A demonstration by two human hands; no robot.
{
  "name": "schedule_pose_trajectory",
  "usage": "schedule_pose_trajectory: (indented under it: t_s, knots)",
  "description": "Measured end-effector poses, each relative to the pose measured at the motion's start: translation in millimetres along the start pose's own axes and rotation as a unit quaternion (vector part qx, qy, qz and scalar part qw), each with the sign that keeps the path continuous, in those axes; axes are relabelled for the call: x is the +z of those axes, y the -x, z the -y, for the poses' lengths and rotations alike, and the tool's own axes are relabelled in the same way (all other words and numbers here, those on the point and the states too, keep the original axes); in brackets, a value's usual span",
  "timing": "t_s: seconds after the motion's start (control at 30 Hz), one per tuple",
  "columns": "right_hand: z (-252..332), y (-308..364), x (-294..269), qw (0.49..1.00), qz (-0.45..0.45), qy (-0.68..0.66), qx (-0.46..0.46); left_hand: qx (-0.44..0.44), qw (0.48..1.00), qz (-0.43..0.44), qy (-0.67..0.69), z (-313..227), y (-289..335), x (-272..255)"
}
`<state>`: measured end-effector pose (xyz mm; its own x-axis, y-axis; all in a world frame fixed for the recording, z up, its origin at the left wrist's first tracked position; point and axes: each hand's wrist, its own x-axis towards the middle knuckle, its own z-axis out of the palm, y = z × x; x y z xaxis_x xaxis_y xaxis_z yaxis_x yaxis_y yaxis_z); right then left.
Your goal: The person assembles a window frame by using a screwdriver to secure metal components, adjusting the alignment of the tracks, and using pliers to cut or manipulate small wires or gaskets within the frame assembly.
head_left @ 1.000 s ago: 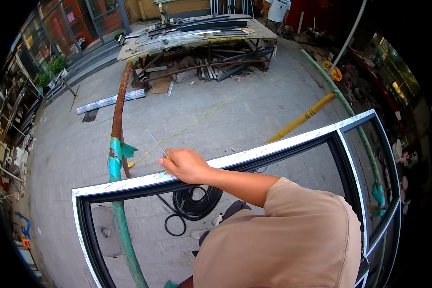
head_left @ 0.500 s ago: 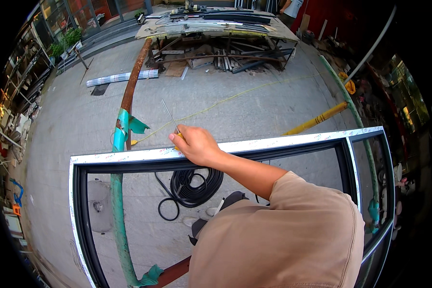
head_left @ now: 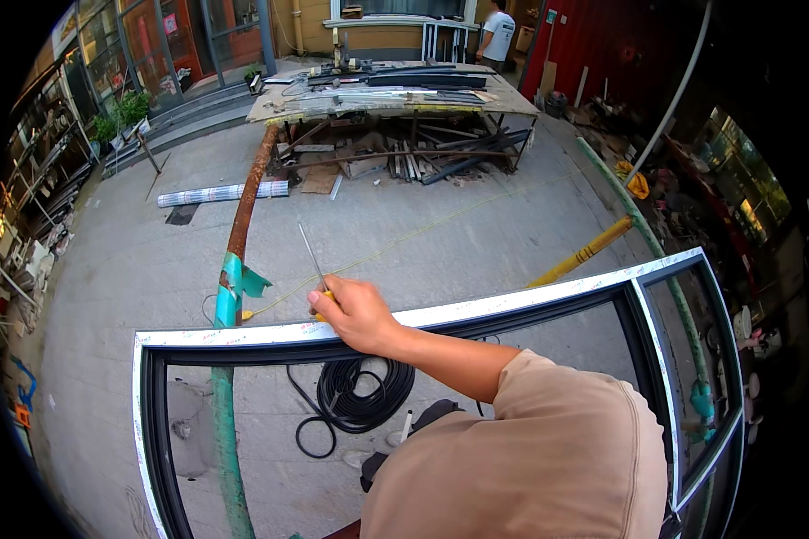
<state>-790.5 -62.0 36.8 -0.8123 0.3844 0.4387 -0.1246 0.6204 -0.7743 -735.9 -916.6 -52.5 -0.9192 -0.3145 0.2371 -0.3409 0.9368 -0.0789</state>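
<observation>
Still kept yellow-handled screwdriver clamped in fingers of right hand over window frame; barely shifted, suggesting a pause.

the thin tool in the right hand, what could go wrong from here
1. The bare shaft of the yellow-handled tool points out past the right hand, so a slip could scratch the white face of the frame.
2. The frame lies over the green pipe with no clamp in sight, so a hard push might shift it.
3. The black coil lies below, close to where the person stands, and could perhaps snag a foot.
</observation>
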Motion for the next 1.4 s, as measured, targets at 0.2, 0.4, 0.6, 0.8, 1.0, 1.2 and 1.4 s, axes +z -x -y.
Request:
schedule_pose_trajectory:
  t_s: [0.2, 0.4, 0.6, 0.8, 1.0, 1.2, 1.4]
  knots:
    - [40.0, -64.0, 40.2, 0.989, -0.018, 0.021, -0.145, -0.017, 0.999, -0.001, 0.032, -40.6, 10.9, -31.4]
    - [17.6, -109.5, 114.9, 0.983, 0.044, 0.036, -0.176, -0.030, 0.999, 0.006, -0.009, -57.6, 13.2, -46.1]
    - [1.8, -98.9, 142.9, 0.978, 0.112, 0.007, -0.178, -0.002, 1.000, -0.019, -0.001, -39.5, 10.9, -34.7]
    - [-8.1, -99.5, 141.6, 0.986, 0.113, 0.008, -0.125, -0.006, 1.000, 0.009, -0.008, -41.6, 10.9, -35.3]
    - [-18.1, -98.3, 124.1, 0.989, 0.115, 0.020, -0.091, -0.031, 0.999, 0.044, -0.001, -46.4, 7.0, -30.5]
    - [-6.9, -101.0, 161.5, 0.982, 0.156, -0.019, -0.108, -0.087, 0.994, 0.057, -0.044, 5.0, 32.8, -25.9]
    - [-25.2, -114.8, 137.8, 0.986, 0.158, 0.006, -0.047, -0.080, 0.996, -0.002, 0.050, -52.9, 17.0, -22.2]
